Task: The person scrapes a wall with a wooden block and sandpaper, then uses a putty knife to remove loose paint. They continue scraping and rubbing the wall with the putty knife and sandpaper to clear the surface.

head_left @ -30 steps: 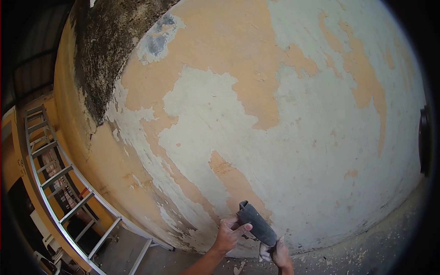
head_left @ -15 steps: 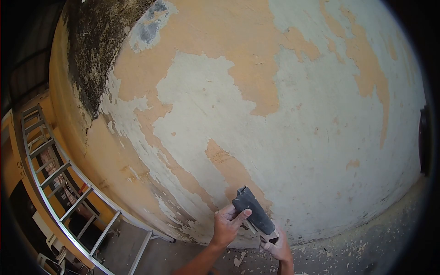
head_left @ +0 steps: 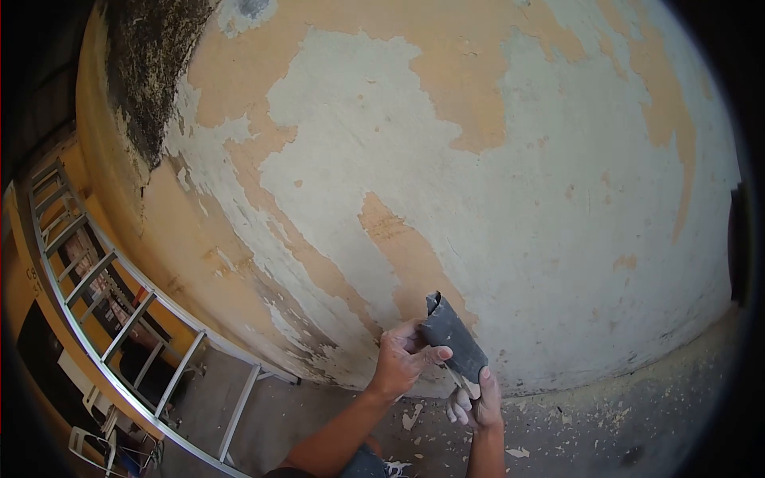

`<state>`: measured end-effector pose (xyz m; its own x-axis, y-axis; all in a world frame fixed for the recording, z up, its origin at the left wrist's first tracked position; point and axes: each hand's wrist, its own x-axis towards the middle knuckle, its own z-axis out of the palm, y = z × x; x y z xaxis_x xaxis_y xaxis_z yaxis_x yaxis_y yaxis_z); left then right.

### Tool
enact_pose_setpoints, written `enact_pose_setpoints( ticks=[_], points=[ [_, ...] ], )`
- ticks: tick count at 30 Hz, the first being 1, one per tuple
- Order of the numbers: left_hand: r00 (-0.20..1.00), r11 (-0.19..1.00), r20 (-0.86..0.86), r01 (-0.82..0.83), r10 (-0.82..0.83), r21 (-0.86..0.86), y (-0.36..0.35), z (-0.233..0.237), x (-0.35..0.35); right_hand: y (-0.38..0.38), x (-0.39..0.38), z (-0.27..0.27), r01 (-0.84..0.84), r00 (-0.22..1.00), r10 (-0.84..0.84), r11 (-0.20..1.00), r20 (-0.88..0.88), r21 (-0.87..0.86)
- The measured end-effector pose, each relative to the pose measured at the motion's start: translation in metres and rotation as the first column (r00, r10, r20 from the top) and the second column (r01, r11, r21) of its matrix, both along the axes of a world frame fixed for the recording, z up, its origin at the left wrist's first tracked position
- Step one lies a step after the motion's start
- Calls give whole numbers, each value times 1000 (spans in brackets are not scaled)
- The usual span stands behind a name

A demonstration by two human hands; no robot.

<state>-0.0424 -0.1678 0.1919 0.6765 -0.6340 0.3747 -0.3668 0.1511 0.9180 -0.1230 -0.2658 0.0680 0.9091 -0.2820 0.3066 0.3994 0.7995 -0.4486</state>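
A dark grey sheet of sandpaper (head_left: 456, 334), curled into a loose tube, slants in front of the wall's lower part. My left hand (head_left: 405, 360) grips its left side, thumb across the front and fingers partly hidden behind. At its lower end my right hand (head_left: 480, 404) is closed on it, thumb pressed against the edge. A thin pale strip (head_left: 462, 384) shows under the tube between my hands; its kind is unclear. White dust coats the fingers of both hands. Behind them stands the wall (head_left: 542, 263), its pale paint peeled in patches down to orange.
An aluminium ladder (head_left: 119, 334) leans along the left side. Paint flakes (head_left: 518, 452) are scattered over the grey floor (head_left: 574, 430). Dark staining (head_left: 151, 72) covers the wall's upper left. A white chair (head_left: 88, 446) is at the lower left.
The view has tipped downward, so the wall sits higher and more floor and my leg show. My right thumb has come up onto the sandpaper's lower edge; both hands keep hold.
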Motion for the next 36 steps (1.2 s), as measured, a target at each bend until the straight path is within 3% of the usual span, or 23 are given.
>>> enact_pose_setpoints(
  ticks=[2, 4, 5, 6, 8, 10, 12, 13, 14, 15, 17, 19, 21, 22, 24, 30, 36],
  points=[
    [1000, 1000, 11, -15, 15, -23, -1, -6, 4, 5, 0, -5, -153, 987, 146, 982, 70, 107],
    [994, 995, -99, 36, -45, -97, -4, -11, 10, 12, 9, -15, -213, 976, 201, 961, 86, 177],
    [995, 999, -87, 52, -51, 12, 1, -22, 24, 16, 12, -19, -257, 965, 235, 936, 114, 242],
    [994, 999, -103, 37, -35, 12, 3, -24, 25, 18, 11, -20, -268, 963, 251, 931, 98, 247],
    [998, 991, -68, 22, -13, 134, 3, -21, 30, 17, 11, -17, -193, 976, 214, 935, -39, 297],
    [995, 993, -100, 15, -4, 115, 3, -16, 29, 8, 8, -8, -189, 974, 211, 956, -81, 226],
    [999, 996, -34, -11, 14, 85, 6, -19, 29, 1, 7, 3, -66, 977, 54, 996, -204, -52],
    [1000, 996, 5, -22, 21, 85, 7, -16, 28, -3, 7, 9, -74, 973, 62, 996, -223, -47],
    [1000, 996, -16, -25, 27, 91, 7, -13, 25, -7, 7, 15, 50, 969, -99, 976, -224, -212],
    [995, 992, 78, -71, 63, 104, 6, -10, 21, -10, 9, 18, 168, 946, -255, 913, -200, -373],
    [973, 982, 194, -149, 126, 112, 5, -9, 19, -15, 10, 11, 169, 954, -252, 899, -162, -404],
    [969, 972, 152, -212, 195, 100, 2, -8, 18, -16, 10, -1, 174, 955, -258, 888, -149, -427],
    [970, 971, 77, -235, 231, 49, -1, -5, 18, -11, 15, -6, 387, 904, -405, 635, 139, -668],
    [973, 971, 41, -228, 225, 73, 0, -8, 19, -7, 13, -3, 363, 906, -412, 644, 95, -674],
    [969, 965, 13, -247, 247, 84, 0, -10, 23, 0, 14, 13, 401, 796, -598, 410, 91, -819],
    [977, 968, -10, -210, 213, 134, 2, -7, 18, 7, 13, 9, 522, 724, -682, 441, 106, -730],
    [983, 978, -24, -179, 183, 109, 3, -11, 22, 4, 10, 11, 483, 788, -614, 565, 51, -669]
  ],
)
